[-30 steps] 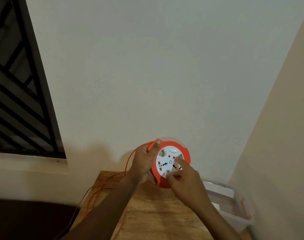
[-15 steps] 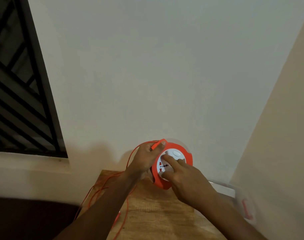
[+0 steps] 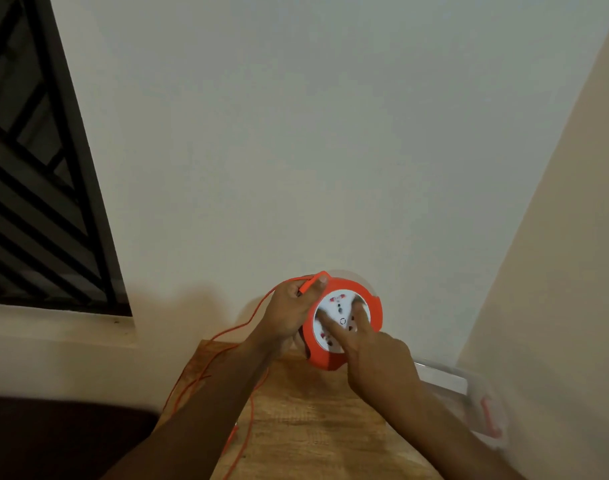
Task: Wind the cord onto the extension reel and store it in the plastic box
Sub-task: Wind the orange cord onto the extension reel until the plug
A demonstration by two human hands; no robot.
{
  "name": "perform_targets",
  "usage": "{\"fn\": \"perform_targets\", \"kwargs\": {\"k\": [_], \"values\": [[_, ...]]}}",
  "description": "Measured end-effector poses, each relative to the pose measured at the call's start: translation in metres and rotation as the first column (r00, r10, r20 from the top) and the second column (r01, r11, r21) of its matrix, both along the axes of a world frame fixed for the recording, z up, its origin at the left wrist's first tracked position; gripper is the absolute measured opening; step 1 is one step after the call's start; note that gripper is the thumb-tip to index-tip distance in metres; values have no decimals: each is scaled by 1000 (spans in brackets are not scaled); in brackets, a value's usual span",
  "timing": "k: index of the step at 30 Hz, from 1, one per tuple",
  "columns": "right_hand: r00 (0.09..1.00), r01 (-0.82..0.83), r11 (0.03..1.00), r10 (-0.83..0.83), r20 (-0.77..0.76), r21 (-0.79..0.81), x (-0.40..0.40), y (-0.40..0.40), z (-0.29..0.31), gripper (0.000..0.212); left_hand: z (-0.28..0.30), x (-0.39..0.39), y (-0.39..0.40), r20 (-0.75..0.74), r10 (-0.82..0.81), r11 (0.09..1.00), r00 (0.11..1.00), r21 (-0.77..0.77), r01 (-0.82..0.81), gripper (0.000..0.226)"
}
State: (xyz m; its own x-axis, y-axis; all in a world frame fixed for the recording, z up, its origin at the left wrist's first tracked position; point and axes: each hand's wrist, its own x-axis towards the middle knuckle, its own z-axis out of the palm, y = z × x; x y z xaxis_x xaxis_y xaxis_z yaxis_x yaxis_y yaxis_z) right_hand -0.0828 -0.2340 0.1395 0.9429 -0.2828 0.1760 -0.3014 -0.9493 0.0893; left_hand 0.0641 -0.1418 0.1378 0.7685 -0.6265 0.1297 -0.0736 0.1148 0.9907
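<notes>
An orange extension reel (image 3: 372, 306) with a white socket face stands on edge above the wooden table (image 3: 313, 420). My left hand (image 3: 291, 313) grips its left rim, thumb on the orange cord guide at the top. My right hand (image 3: 375, 362) presses two spread fingers onto the white face. The thin orange cord (image 3: 226, 337) runs from the reel's top over my left hand and hangs in loose loops down the table's left side. The clear plastic box (image 3: 476, 400) with an orange latch sits at the right, partly behind my right forearm.
A white wall stands close behind the table and a beige wall closes in at the right. A dark barred window (image 3: 36, 188) with a sill is at the left. A dark surface lies low at the left of the table.
My right hand's fingers have shifted around the white face, from its lower right to spread across its middle. The left hand keeps its hold on the rim. The cord loops have shifted slightly.
</notes>
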Motion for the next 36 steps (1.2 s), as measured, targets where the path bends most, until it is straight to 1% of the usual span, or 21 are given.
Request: {"fn": "perform_targets", "kwargs": {"k": [3, 5, 6, 7, 8, 9, 10, 11, 12, 13, 14, 16, 17, 18, 20, 21, 23, 26, 28, 32, 36], "values": [[995, 101, 966, -104, 0, 236, 5, 3, 8, 89, 1, -5, -4, 10, 32, 999, 999, 16, -32, 45], [991, 107, 852, -135, 17, 512, 7, 1, 15, 85, -1, -7, -6, -1, 64, 998, 998, -17, -64, 42], [987, 76, 711, -155, 51, 699, 6, -2, 18, 83, -3, -7, -6, -11, 69, 997, 998, -44, -69, 41], [978, 24, 491, -192, 82, 871, 4, -2, 21, 80, -4, -6, -4, -20, 72, 995, 997, -66, -73, 41], [967, -30, 249, -236, 91, 968, 1, -1, 23, 78, -6, -4, -3, -28, 78, 994, 997, -74, -80, 40], [959, -72, 78, -270, 91, 994, -2, -1, 22, 77, -6, -3, -3, -35, 84, 994, 996, -71, -86, 40], [953, -98, 5, -287, 96, 995, -3, 0, 20, 77, -6, -3, -2, -40, 84, 994, 996, -68, -86, 40], [950, -103, 4, -297, 99, 995, -3, 0, 18, 78, -5, -3, -3, -41, 80, 994, 996, -71, -83, 40], [945, -101, 59, -307, 114, 993, -3, 0, 16, 79, -5, -3, -4, -42, 71, 994, 997, -77, -75, 41], [937, -93, 179, -317, 146, 980, -3, 0, 14, 77, -4, -3, -5, -51, 62, 995, 997, -79, -66, 39], [925, -81, 361, -319, 205, 929, -3, -2, 13, 71, -3, -3, -6, -65, 53, 995, 996, -77, -58, 36], [903, -44, 762, -246, 352, 646, -8, -9, 13, 51, -1, -1, -6, -79, 42, 997, 996, -65, -47, 32], [897, -52, 877, -169, 409, 478, -12, -12, 14, 39, 0, 1, -6, -68, 41, 998, 997, -50, -44, 31], [901, -88, 938, -69, 429, 336, -14, -14, 16, 30, 0, 2, -6, -50, 38, 999, 998, -34, -40, 29], [927, -183, 974, 125, 354, 136, -17, -19, 19, 22, -2, 1, -8, -20, 22, 1000, 1000, -13, -23, 24], [938, -225, 971, 194, 289, 80, -17, -21, 19, 23, -3, -1, -8, -8, 17, 1000, 1000, -3, -17, 23], [946, -270, 963, 264, 187, 7, -17, -24, 21, 28, -3, -4, -9, 8, 17, 1000, 1000, 15, -17, 25], [939, -315, 944, 325, 109, -101, -18, -22, 22, 37, -1, -5, -8, 1, -17, 1000, 1000, 16, 17, 29], [937, -333, 928, 345, 48, -168, -16, -18, 18, 45, 2, -7, -8, 18, -39, 998, 999, 40, 38, 34], [956, -292, 944, 290, -35, -153, -9, -13, 13, 52, 4, -11, -10, 91, -46, 996, 995, 80, 39, 52], [964, -255, 952, 236, -123, -169, -7, -12, 13, 45, -1, -7, -9, 66, -49, 995, 997, 90, 43, 42]]}}
